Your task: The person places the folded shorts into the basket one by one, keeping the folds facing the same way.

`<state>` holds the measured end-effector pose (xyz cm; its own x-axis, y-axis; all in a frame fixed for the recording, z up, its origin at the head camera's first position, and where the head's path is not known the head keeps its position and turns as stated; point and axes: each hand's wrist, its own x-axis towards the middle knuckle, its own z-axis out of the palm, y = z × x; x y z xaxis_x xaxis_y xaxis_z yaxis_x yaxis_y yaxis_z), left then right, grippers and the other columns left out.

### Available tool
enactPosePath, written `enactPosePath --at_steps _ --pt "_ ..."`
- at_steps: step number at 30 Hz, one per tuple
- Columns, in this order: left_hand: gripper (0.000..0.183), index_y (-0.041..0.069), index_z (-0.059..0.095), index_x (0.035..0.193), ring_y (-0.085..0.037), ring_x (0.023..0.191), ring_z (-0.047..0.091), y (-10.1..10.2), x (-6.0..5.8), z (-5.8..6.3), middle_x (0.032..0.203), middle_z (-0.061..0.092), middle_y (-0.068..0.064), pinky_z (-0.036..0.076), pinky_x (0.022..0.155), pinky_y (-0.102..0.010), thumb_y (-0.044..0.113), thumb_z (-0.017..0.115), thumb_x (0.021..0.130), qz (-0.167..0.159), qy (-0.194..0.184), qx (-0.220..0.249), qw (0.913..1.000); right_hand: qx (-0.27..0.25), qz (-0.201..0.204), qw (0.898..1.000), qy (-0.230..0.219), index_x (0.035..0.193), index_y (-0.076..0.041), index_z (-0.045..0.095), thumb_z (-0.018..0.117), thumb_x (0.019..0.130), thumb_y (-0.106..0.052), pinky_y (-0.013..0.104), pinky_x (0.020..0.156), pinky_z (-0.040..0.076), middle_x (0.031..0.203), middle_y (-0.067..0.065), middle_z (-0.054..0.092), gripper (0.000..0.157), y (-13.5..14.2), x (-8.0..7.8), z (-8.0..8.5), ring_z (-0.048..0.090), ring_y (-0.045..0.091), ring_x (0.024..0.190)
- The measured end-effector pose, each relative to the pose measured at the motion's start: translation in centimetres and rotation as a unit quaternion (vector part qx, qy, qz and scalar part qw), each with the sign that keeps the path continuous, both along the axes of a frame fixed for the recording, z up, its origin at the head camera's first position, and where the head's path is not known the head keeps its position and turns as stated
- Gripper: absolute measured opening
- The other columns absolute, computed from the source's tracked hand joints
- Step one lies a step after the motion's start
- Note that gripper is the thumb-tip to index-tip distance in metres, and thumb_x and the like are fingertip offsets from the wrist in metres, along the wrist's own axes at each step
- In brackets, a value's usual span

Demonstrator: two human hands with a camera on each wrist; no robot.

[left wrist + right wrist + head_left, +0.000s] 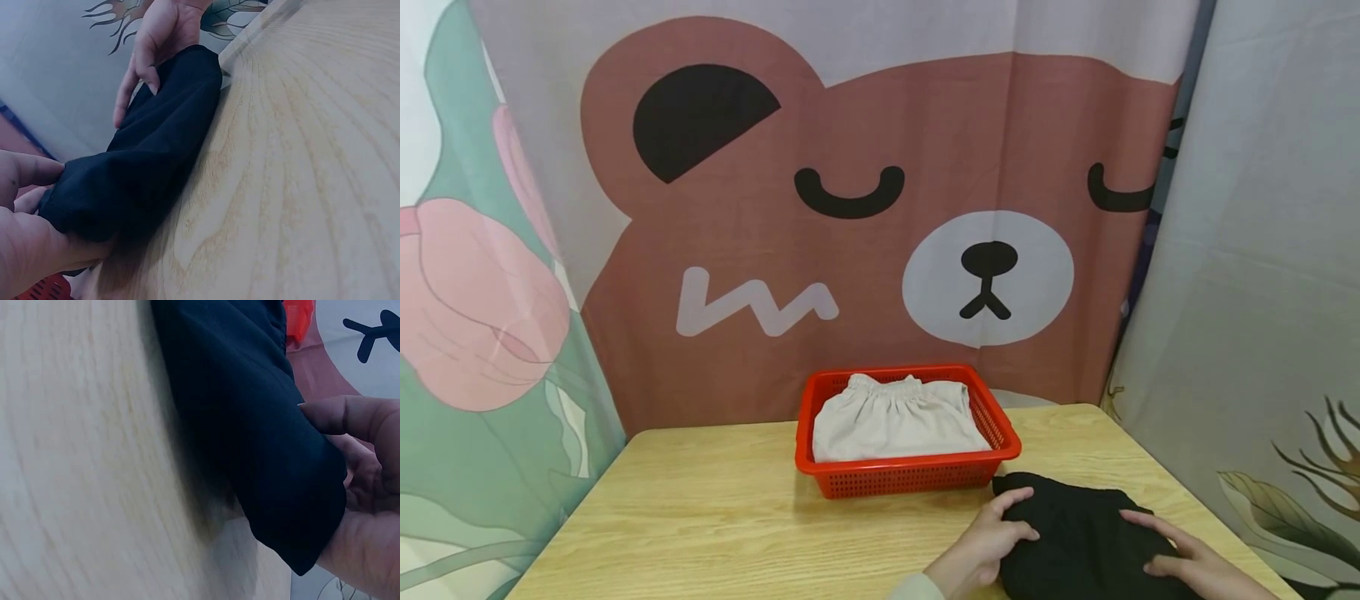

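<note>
A folded black garment lies at the right front of the table, its lower part cut off in the head view. My left hand holds its left side; in the left wrist view the thumb and fingers lie on opposite faces of the cloth. On the other side, my right hand grips the edge. The right wrist view shows some of this right hand over the black cloth and some tucked beneath it. The garment's exact kind cannot be told.
Behind the garment, a red plastic basket stands on the wooden table. A pale garment with a gathered waistband lies folded inside it. A bear-patterned curtain hangs at the back, with another curtain along the right.
</note>
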<state>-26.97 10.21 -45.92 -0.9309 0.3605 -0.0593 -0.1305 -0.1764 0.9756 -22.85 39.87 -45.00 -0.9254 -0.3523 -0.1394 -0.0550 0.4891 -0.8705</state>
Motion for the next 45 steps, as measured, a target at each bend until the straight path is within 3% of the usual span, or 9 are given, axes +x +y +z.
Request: enactPosePath --at_steps 1,4,8,11,13,25,29,37,45 --pt "0.057 0.014 0.068 0.118 -0.033 0.117 0.049 -0.1 0.0 0.1 0.133 0.048 -0.013 0.031 0.102 -0.058 -0.017 0.06 0.071 -0.002 -0.001 -0.001 1.0 0.001 0.007 1.0 0.001 0.149 -0.003 0.035 0.049 0.095 -0.003 0.061 0.09 0.035 0.145 0.04 0.016 0.055 0.0 0.0 0.0 0.024 0.054 0.126" --pt "0.058 0.014 0.068 0.116 -0.033 0.115 0.049 -0.2 0.2 0.3 0.132 0.048 -0.013 0.031 0.101 -0.059 -0.019 0.061 0.069 -0.006 0.0 -0.007 1.0 -0.001 0.016 1.0 -0.002 0.145 0.009 0.03 0.051 0.095 -0.003 0.065 0.091 0.032 0.145 0.023 0.033 0.056 0.1 0.1 -0.1 0.036 0.023 0.129" --pt "0.064 0.017 0.067 0.115 -0.034 0.113 0.049 -0.4 0.3 0.4 0.129 0.049 -0.011 0.033 0.099 -0.061 -0.024 0.062 0.066 -0.007 -0.002 -0.018 0.9998 0.008 0.001 1.0 0.002 0.144 0.012 0.029 0.054 0.093 -0.004 0.065 0.091 0.033 0.145 0.024 0.033 0.059 -0.1 0.3 -0.2 0.04 0.012 0.125" --pt "0.069 0.02 0.067 0.115 -0.033 0.112 0.049 -0.5 0.3 0.6 0.129 0.049 -0.011 0.035 0.098 -0.06 -0.027 0.063 0.064 -0.009 0.002 -0.032 0.9995 0.027 -0.025 0.999 0.011 0.143 0.013 0.029 0.056 0.092 -0.005 0.067 0.089 0.034 0.144 0.04 0.024 0.061 -0.6 0.7 0.1 0.026 0.052 0.129" --pt "0.071 0.022 0.067 0.114 -0.033 0.112 0.049 -0.5 0.4 0.8 0.129 0.049 -0.01 0.037 0.097 -0.059 -0.028 0.063 0.064 -0.01 0.005 -0.039 0.9992 0.037 -0.046 0.998 0.01 0.144 0.012 0.03 0.057 0.092 -0.006 0.066 0.088 0.036 0.144 0.04 0.024 0.061 -0.9 1.1 0.5 0.021 0.059 0.127" --pt "0.075 0.032 0.067 0.113 -0.031 0.111 0.05 -0.8 1.5 3.0 0.126 0.05 -0.002 0.038 0.096 -0.059 -0.026 0.066 0.065 -0.034 0.046 -0.053 0.997 0.048 -0.097 0.994 0.023 0.145 0.011 0.029 0.057 0.093 -0.009 0.058 0.083 0.044 0.143 0.042 0.023 0.062 -2.1 3.5 4.1 0.034 0.057 0.123" --pt "0.076 0.034 0.066 0.115 -0.027 0.112 0.05 -1.0 1.8 3.8 0.126 0.05 0.001 0.039 0.097 -0.056 -0.024 0.067 0.067 -0.057 0.06 -0.046 0.9955 0.031 -0.113 0.993 0.01 0.147 0.005 0.031 0.059 0.094 -0.013 0.047 0.08 0.049 0.142 0.041 0.027 0.062 -2.5 4.3 5.1 0.051 0.039 0.114" --pt "0.074 0.036 0.063 0.121 -0.022 0.117 0.048 -2.1 1.8 6.7 0.129 0.047 0.008 0.039 0.1 -0.052 -0.019 0.068 0.072 -0.094 0.114 -0.046 0.988 0.015 -0.12 0.991 0.053 0.135 -0.049 0.034 0.063 0.094 -0.017 0.037 0.075 0.053 0.144 0.041 0.024 0.059 -2.6 5.6 6.7 0.061 0.017 0.102" --pt "0.073 0.038 0.061 0.124 -0.02 0.117 0.049 -2.7 1.8 8.4 0.131 0.048 0.008 0.041 0.099 -0.049 -0.016 0.069 0.075 -0.1 0.132 -0.033 0.9856 0.118 -0.176 0.97 0.12 0.151 0.0 0.024 0.071 0.088 -0.026 0.042 0.073 0.053 0.143 0.043 0.022 0.083 -4.1 6.5 9.2 0.058 0.042 0.106"
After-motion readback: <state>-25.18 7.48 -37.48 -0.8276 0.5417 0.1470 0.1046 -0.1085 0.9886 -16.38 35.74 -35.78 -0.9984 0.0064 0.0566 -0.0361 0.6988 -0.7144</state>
